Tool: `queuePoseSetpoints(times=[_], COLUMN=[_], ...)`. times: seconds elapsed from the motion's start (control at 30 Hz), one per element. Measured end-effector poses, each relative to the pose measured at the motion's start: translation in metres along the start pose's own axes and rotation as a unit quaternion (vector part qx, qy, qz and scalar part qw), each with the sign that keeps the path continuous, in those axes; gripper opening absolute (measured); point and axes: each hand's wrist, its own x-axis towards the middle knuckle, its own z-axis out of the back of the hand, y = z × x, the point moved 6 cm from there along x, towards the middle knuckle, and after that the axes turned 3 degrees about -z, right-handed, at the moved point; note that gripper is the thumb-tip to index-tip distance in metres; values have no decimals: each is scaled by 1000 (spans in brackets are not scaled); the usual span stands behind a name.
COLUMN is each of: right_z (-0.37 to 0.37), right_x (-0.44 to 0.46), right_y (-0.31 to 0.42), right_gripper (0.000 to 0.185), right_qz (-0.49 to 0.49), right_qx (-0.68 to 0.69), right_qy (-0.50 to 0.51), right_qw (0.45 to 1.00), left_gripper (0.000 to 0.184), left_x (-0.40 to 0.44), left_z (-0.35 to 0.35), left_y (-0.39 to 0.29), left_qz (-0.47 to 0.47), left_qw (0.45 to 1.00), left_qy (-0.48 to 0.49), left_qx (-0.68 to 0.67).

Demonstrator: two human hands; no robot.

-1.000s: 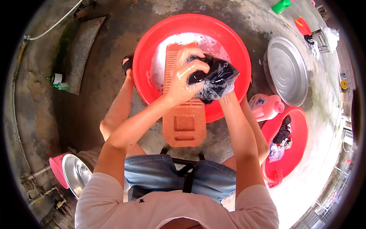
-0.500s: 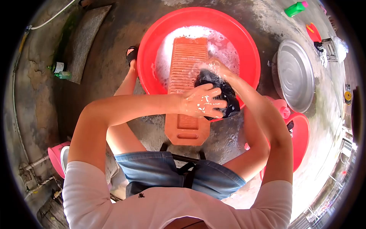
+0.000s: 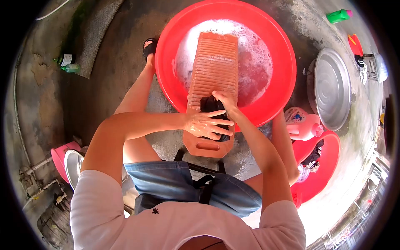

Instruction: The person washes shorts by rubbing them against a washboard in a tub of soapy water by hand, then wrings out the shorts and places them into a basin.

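A black wet cloth (image 3: 217,107) lies on the lower part of the orange washboard (image 3: 214,62). My left hand (image 3: 208,125) rests flat over the cloth with its fingers spread. At the cloth's upper right edge, my right hand (image 3: 225,101) has its fingers curled and holds it. The washboard leans in the large red basin (image 3: 287,62), its lower end with the slot sticking out over the rim toward me. White suds and cloudy water (image 3: 254,62) fill the basin's bottom.
On the right are a silver basin (image 3: 332,89), a pink jug (image 3: 306,127) and a red tub (image 3: 329,162) with clothes. A green bottle (image 3: 339,16) lies farther off. Bottles (image 3: 70,67) stand at the left, above a pink basin (image 3: 60,160).
The black cloth has come down from above the basin's right side onto the washboard. My left hand has spread open over it, and my right hand has moved to its upper edge.
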Motion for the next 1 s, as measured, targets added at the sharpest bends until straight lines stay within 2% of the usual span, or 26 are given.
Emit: queuePoseSetpoints(times=[0.1,0.13,0.3,0.4,0.53,0.63,0.7,0.73,0.8,0.83,0.9,0.93,0.97,1.0], right_z=[-17,-18,-29,-20,-28,-31,-36,-36,-33,-30,-17,-9,0,24], right_x=[9,4,8,12,17,22,27,29,23,20,18,18,44,14], right_y=[5,15,25,31,32,27,19,18,30,35,40,31,-1,17], right_gripper=[45,48,38,39,37,34,34,35,36,37,39,40,45,46], right_qz=[69,99,126,37,48,27,47,58,2,-24,-1,10,157,-22], right_qx=[-156,-220,-351,-399,-492,-504,-525,-536,-528,-524,-481,-455,-468,-264], right_qy=[17,7,-25,-30,-12,-34,-13,-7,-42,-59,-123,-154,-72,-162], right_qw=[985,970,928,916,869,863,850,842,848,849,868,877,867,951], left_gripper=[10,10,12,12,11,11,13,13,13,12,11,13,17,22], left_x=[5,4,13,26,37,38,39,39,34,33,29,23,14,2], left_z=[-30,-42,-57,-54,-53,-58,-64,-67,-75,-66,-45,-32,-19,-6], left_y=[-5,-6,-3,9,19,18,17,18,19,18,13,14,15,13], left_qz=[-37,-45,-49,-46,-65,-71,-84,-67,-32,-35,-42,7,54,100], left_qw=[998,998,999,997,991,986,982,979,969,980,994,998,995,984], left_qy=[-60,-53,7,62,112,138,163,175,201,166,97,28,-41,-109], left_qx=[-3,-5,-6,-17,-43,-53,-51,-82,-138,-103,-29,-52,-78,-104])
